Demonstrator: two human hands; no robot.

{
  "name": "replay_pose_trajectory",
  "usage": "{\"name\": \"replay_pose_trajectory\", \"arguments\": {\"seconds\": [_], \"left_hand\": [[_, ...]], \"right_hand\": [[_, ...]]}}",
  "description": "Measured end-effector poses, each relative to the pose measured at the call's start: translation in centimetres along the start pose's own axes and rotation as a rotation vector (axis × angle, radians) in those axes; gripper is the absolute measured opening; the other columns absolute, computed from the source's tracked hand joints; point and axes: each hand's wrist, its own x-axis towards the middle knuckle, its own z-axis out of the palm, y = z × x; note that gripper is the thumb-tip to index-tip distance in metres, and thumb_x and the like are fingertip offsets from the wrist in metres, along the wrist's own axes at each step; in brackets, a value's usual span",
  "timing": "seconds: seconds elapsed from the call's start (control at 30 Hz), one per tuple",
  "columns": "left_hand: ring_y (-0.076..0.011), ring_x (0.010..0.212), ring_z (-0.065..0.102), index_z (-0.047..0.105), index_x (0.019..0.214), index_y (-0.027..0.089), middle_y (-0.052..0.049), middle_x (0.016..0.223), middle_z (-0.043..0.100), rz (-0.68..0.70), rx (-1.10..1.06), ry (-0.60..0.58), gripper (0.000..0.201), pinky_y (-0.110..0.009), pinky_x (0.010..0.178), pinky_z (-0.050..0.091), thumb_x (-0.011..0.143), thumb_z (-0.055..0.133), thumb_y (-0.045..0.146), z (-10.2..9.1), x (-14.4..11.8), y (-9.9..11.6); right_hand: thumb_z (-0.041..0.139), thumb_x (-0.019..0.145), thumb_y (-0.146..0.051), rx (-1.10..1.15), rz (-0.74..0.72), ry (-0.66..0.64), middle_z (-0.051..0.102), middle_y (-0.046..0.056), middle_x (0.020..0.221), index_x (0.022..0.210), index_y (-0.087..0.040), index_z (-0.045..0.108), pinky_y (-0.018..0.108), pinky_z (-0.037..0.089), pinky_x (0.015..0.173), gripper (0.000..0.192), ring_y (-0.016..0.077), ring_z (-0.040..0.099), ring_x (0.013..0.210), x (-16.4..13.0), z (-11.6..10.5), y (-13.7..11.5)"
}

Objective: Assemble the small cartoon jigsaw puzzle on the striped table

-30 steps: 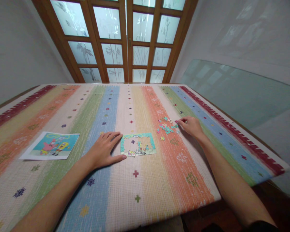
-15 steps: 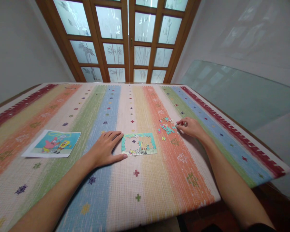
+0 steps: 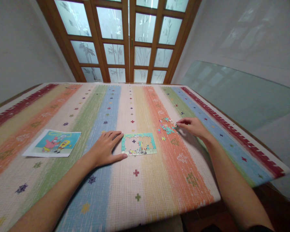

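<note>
Since the earlier frame, only the right hand (image 3: 193, 126) shifted slightly, its fingertips now pinched at the loose puzzle pieces (image 3: 167, 127); whether one is held, I cannot tell. They lie just left of this hand. The left hand (image 3: 105, 148) rests flat and spread, touching the puzzle frame (image 3: 138, 144) on the surface (image 3: 145, 183).

Home room: frosted glass doors (image 3: 130, 42), striped tablecloth (image 3: 135, 180).
</note>
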Motion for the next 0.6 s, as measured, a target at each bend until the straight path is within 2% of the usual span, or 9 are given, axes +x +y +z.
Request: {"name": "replay_pose_trajectory", "arguments": {"seconds": [0.07,0.17,0.27,0.33,0.4,0.5,0.6], "left_hand": [[-0.0405,0.128,0.054,0.051,0.146,0.019,-0.020,0.146,0.056,-0.002,0.007,-0.006,0.083,-0.062,0.109,0.039,0.089,0.052,0.079,0.0,0.0,0.0],[-0.0400,0.128,0.054,0.049,0.146,0.019,-0.020,0.146,0.056,0.001,0.020,-0.011,0.082,-0.062,0.109,0.039,0.091,0.050,0.080,0.0,0.0,0.0],[-0.0399,0.128,0.053,0.049,0.146,0.019,-0.019,0.147,0.056,0.006,0.019,-0.005,0.082,-0.062,0.109,0.039,0.091,0.049,0.080,-0.1,0.0,0.0],[-0.0404,0.128,0.053,0.050,0.146,0.019,-0.020,0.146,0.056,0.007,0.007,0.002,0.082,-0.063,0.108,0.040,0.090,0.050,0.080,-0.1,0.0,0.0],[-0.0410,0.127,0.053,0.050,0.146,0.018,-0.020,0.146,0.056,0.006,-0.004,0.002,0.082,-0.063,0.108,0.040,0.090,0.051,0.079,-0.2,0.0,0.1],[-0.0408,0.128,0.053,0.051,0.146,0.019,-0.020,0.146,0.056,0.005,-0.011,-0.005,0.082,-0.063,0.109,0.039,0.090,0.053,0.078,-0.3,0.0,0.1],[-0.0402,0.128,0.053,0.050,0.147,0.021,-0.018,0.146,0.056,0.003,-0.017,0.006,0.081,-0.062,0.111,0.038,0.089,0.054,0.078,-0.2,-0.1,0.0]], "right_hand": [[0.067,0.081,-0.043,0.128,-0.020,-0.054,0.078,0.010,0.085,0.085,-0.021,0.078,0.036,0.053,0.072,0.025,0.0233,0.069,0.076,-0.3,0.1,-0.7],[0.070,0.082,-0.049,0.249,-0.039,-0.124,0.079,0.010,0.092,0.103,-0.020,0.079,0.036,0.054,0.073,0.037,0.0225,0.070,0.079,-0.9,0.6,-2.3],[0.068,0.086,-0.048,0.298,-0.080,-0.179,0.078,0.011,0.113,0.117,-0.023,0.077,0.037,0.055,0.078,0.041,0.0242,0.070,0.093,-1.4,1.5,-4.0],[0.065,0.089,-0.046,0.311,-0.134,-0.222,0.075,0.010,0.125,0.118,-0.026,0.077,0.039,0.054,0.089,0.038,0.0260,0.067,0.110,-1.7,2.2,-5.0],[0.061,0.091,-0.047,0.318,-0.157,-0.263,0.075,0.009,0.123,0.115,-0.028,0.078,0.040,0.053,0.092,0.035,0.0257,0.066,0.113,-1.9,2.8,-5.6],[0.062,0.092,-0.048,0.339,-0.154,-0.327,0.076,0.007,0.103,0.105,-0.028,0.078,0.037,0.054,0.082,0.029,0.0229,0.067,0.095,-2.2,3.6,-6.2],[0.066,0.090,-0.049,0.407,-0.081,-0.395,0.068,0.003,0.078,0.099,-0.026,0.075,0.030,0.045,0.059,0.027,0.0160,0.057,0.065,-2.6,4.1,-6.6]]}}
